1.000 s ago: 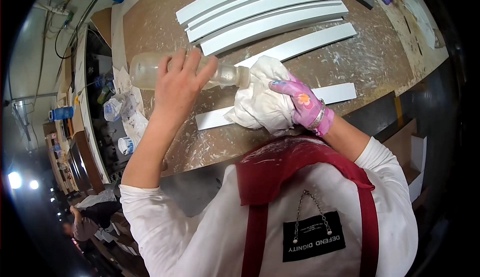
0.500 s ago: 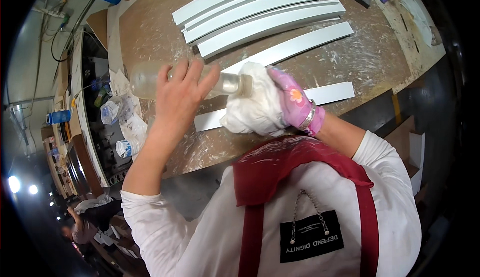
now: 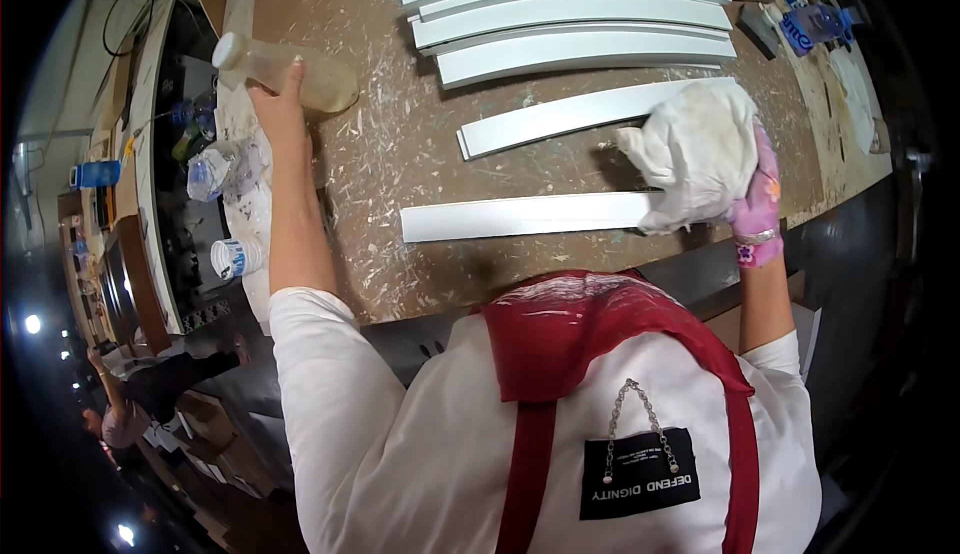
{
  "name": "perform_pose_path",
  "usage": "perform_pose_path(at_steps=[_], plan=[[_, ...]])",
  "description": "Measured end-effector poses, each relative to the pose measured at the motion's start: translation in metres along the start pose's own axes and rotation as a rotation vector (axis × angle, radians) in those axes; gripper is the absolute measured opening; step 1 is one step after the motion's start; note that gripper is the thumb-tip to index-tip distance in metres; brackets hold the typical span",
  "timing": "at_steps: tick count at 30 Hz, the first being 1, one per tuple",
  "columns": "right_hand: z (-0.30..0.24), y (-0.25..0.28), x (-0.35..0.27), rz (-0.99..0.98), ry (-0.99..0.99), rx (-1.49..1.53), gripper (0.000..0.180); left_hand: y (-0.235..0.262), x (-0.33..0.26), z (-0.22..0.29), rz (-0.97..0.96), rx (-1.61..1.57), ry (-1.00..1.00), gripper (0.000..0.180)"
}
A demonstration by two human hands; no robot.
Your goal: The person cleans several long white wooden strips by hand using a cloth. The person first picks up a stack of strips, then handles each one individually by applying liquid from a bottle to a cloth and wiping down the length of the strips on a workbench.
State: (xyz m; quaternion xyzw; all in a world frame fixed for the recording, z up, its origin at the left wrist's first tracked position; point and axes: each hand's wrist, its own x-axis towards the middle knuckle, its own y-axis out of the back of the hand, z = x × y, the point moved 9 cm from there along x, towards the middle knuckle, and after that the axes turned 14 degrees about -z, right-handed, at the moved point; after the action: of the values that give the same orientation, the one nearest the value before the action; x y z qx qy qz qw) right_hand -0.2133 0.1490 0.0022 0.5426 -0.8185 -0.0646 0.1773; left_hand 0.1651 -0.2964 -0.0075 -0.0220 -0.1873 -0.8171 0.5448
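A cloudy, see-through bottle [image 3: 318,82] with a white cap is at the table's left side. My bare left hand [image 3: 280,104] grips it, thumb on the near side; the other fingers are mostly hidden. Whether the bottle's base touches the table, I cannot tell. My right hand [image 3: 758,192], in a pink flowered glove, is closed on a bunched white cloth [image 3: 700,149]. That cloth covers the right end of the nearest white strip [image 3: 520,217] and overlaps the right part of a second white strip [image 3: 570,122] beyond it.
Several more white strips [image 3: 590,19] lie stacked at the table's far side. At the left edge are a white tub [image 3: 238,258] and a crumpled clear plastic piece [image 3: 212,172]. A blue-labelled bottle [image 3: 815,29] and a dark block [image 3: 757,32] are at far right. Another person [image 3: 125,409] is at lower left.
The bottle's neck was against the cloth; my left hand has since carried the bottle left, away from it. My right hand has moved the cloth right, to the nearest strip's right end.
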Motion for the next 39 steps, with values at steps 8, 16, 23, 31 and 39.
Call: perform_pose_path(at_steps=[8,16,23,31,39], plan=[[-0.060,-0.056,0.058,-0.065,0.196,-0.646,0.054,-0.006,-0.057,0.070,0.173,0.654,-0.105,0.061],[-0.012,-0.236,0.100,-0.455,0.273,-0.950,0.025,-0.186,-0.133,0.045,-0.822,0.618,-0.306,0.051],[0.032,-0.153,0.082,-0.772,0.014,-1.191,0.014,-0.183,-0.129,0.029,-0.787,0.555,-0.277,0.043],[0.029,-0.258,0.100,-0.635,0.213,-0.675,0.030,-0.192,-0.125,0.027,-0.886,0.574,-0.161,0.046],[0.056,-0.087,0.085,-0.622,-0.127,-1.336,0.015,-0.193,-0.127,0.022,-0.857,0.573,-0.184,0.047]])
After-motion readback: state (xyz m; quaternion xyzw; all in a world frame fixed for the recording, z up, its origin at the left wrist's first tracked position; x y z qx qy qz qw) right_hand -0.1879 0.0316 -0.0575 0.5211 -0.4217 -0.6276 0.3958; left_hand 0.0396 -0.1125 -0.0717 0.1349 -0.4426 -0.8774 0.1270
